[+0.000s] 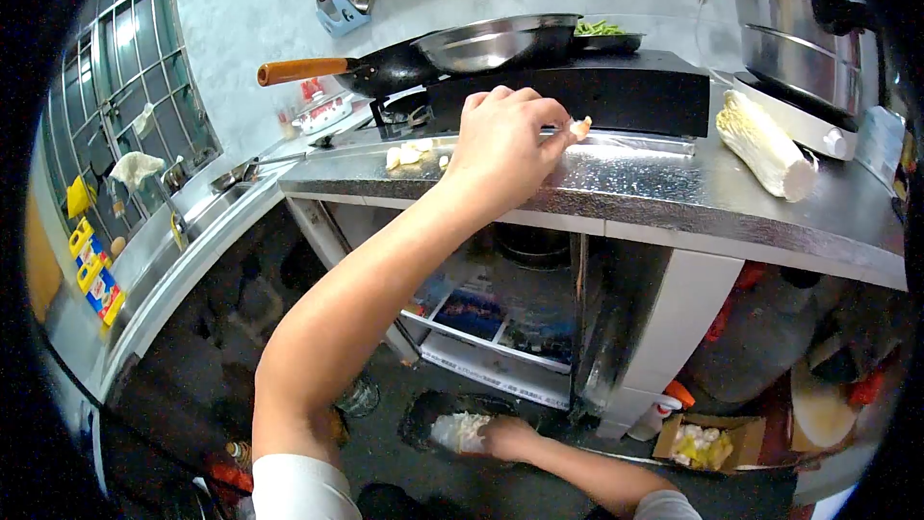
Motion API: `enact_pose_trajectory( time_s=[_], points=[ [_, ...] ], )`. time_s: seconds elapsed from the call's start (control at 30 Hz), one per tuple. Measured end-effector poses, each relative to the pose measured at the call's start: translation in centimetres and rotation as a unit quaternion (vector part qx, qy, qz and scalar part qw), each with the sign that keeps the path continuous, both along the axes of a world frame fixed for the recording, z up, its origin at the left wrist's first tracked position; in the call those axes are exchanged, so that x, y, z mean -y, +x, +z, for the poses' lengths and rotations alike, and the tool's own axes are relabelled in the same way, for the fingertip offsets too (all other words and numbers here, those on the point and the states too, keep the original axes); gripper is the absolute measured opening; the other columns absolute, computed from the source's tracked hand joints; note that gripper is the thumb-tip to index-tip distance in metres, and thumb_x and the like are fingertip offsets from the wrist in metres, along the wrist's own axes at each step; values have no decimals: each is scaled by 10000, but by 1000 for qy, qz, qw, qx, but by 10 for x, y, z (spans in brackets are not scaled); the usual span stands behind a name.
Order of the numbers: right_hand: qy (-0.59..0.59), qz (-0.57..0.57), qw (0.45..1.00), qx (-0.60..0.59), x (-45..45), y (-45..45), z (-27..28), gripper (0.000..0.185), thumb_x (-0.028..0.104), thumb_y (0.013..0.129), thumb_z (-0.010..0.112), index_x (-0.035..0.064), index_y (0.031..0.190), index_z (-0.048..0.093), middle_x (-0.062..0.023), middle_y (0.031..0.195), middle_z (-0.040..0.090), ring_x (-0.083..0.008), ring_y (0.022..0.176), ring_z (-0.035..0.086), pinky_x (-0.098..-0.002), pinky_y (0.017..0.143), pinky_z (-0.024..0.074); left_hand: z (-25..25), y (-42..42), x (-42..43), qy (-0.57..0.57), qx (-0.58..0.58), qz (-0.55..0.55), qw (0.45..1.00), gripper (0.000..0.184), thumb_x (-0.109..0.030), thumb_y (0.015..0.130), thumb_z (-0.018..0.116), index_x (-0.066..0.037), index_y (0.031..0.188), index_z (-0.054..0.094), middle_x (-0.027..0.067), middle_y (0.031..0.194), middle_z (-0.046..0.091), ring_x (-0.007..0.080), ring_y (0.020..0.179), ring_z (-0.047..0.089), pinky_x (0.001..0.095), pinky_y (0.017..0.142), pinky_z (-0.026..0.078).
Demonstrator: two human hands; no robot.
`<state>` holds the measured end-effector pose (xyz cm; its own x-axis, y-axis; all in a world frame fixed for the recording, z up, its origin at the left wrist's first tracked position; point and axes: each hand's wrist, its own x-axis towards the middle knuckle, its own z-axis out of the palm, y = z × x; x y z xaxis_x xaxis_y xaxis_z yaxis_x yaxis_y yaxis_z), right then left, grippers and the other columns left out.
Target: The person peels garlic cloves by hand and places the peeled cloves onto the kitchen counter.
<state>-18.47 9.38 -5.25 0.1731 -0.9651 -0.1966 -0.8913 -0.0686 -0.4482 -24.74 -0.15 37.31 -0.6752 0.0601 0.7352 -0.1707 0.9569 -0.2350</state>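
Note:
My left hand [510, 140] is raised over the front of the counter, with thumb and fingers pinched on a garlic clove [579, 128] that still has some brownish skin. Behind and left of the wrist, several pale peeled garlic cloves [409, 154] lie on the counter. Low down near the floor, my right hand [510, 438] reaches to a dark bin [416, 424] with whitish scraps [460, 431] in it. The fingers of that hand are blurred and partly hidden, so their hold does not show.
A wooden-handled wok [385, 67] and a metal bowl [500, 43] stand at the back, near a dish of green vegetables [602, 29]. To the right are a napa cabbage [765, 144] and a pressure cooker [799, 39]. A cardboard box [746, 443] sits below; the sink [217, 207] is left.

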Motion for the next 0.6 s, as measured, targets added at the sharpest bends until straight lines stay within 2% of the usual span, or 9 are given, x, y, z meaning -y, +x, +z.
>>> enact_pose_trajectory(
  time_s=[0.13, 0.27, 0.3, 0.33, 0.37, 0.4, 0.47, 0.53, 0.6],
  points=[
    [-37, -21, 998, 51, -8, -5, 24, 273, 255, 905, 521, 92, 1072, 663, -181, 1093, 673, -388, 1028, 633, -504, 857, 516, 11, 16, -11, 16, -75, -91, 993, 260, -305, 900, 672, -47, 893, 711, 79, 888, 695, 243, 838, 644, 372, 779, 469],
    [-123, -87, 965, 217, 3, -22, 55, 274, 274, 982, 533, 121, 1176, 653, -126, 1157, 673, -328, 1058, 636, -416, 932, 496, -9, 81, -43, 366, -9, -188, 911, 239, -235, 955, 640, -3, 978, 689, 32, 899, 681, 88, 867, 594, 242, 801, 459],
    [-221, -167, 911, 304, -1, -17, 51, 275, 265, 992, 555, 114, 1202, 648, -113, 1154, 683, -277, 1055, 649, -390, 924, 501, -21, 99, -46, 385, -1, -166, 908, 226, -222, 952, 644, 0, 986, 677, 34, 917, 683, 107, 869, 609, 260, 809, 472],
    [-239, -196, 867, 391, -6, -22, 61, 270, 247, 995, 565, 79, 1185, 657, -97, 1143, 691, -190, 1013, 655, -334, 901, 510, -40, 113, -45, 512, -3, -195, 836, 199, -205, 952, 641, -12, 992, 665, 35, 921, 679, 105, 866, 608, 264, 807, 476],
    [-216, -257, 863, 377, -14, -24, 102, 293, 298, 986, 562, 71, 1148, 654, -135, 1130, 683, -288, 1003, 660, -377, 859, 516, -59, 127, -44, 562, -16, -195, 804, 192, -199, 955, 635, -14, 999, 656, 38, 928, 677, 107, 861, 609, 265, 801, 479],
    [-345, -223, 810, 419, -9, -30, 95, 250, 197, 979, 583, 61, 1180, 644, -119, 1060, 688, -232, 896, 652, -336, 789, 520, -78, 141, -43, 613, -31, -193, 766, 185, -194, 958, 628, -16, 1006, 646, 41, 935, 676, 109, 856, 610, 266, 796, 482],
    [-322, -213, 738, 553, -24, -29, 141, 287, 156, 978, 577, 34, 1234, 616, -71, 977, 677, -163, 822, 610, -298, 737, 506, -132, 166, -25, 685, -8, -178, 706, 193, -206, 969, 606, -18, 1009, 624, 58, 923, 663, 129, 813, 608, 279, 752, 492],
    [-370, -191, 767, 489, -32, -28, 161, 297, 107, 971, 566, 20, 1252, 600, -96, 1017, 636, -141, 841, 595, -253, 738, 497, -175, 182, -25, 774, -12, -168, 610, 168, -184, 984, 594, -21, 999, 632, 17, 913, 650, 88, 799, 593, 247, 765, 477],
    [-404, -140, 814, 394, -32, -27, 163, 322, 125, 939, 590, 33, 1247, 602, -124, 1074, 611, -233, 874, 627, -328, 774, 511, -213, 195, -22, 786, 14, -138, 602, 157, -178, 980, 595, -25, 963, 625, 26, 885, 646, 92, 786, 593, 244, 737, 472]
  ],
)
